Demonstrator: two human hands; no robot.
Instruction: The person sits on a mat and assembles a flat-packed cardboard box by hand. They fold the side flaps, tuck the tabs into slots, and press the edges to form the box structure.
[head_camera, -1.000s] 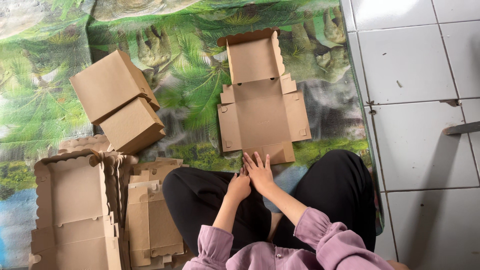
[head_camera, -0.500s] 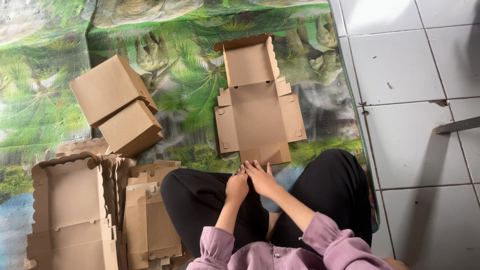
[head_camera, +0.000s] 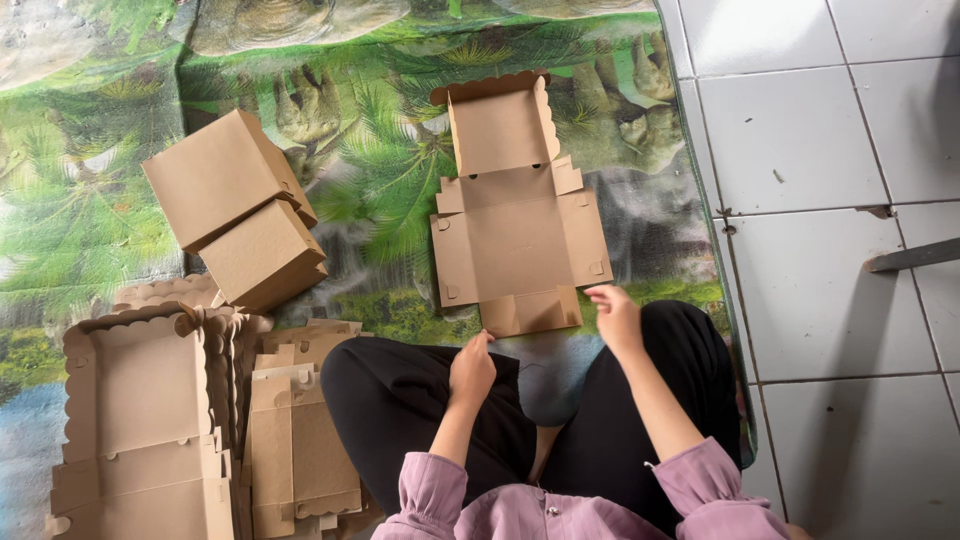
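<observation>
A flat, unfolded brown cardboard box blank (head_camera: 518, 235) with a scalloped top flap lies on the printed mat in front of my knees. My left hand (head_camera: 471, 368) hovers just below the blank's near flap, fingers loosely curled, holding nothing. My right hand (head_camera: 614, 314) rests at the blank's lower right corner, fingertips close to the near flap, and it grips nothing either. Both sleeves are mauve, and my legs in black trousers are crossed beneath them.
Two folded, closed brown boxes (head_camera: 240, 212) sit stacked at the left on the green jungle-print mat (head_camera: 90, 180). A pile of flat scalloped blanks (head_camera: 150, 420) lies at the lower left beside my knee. White floor tiles (head_camera: 830, 240) lie to the right.
My hands, which were together at the blank's near edge, have drawn apart: the left stays near the bottom flap, the right has gone to the lower right corner.
</observation>
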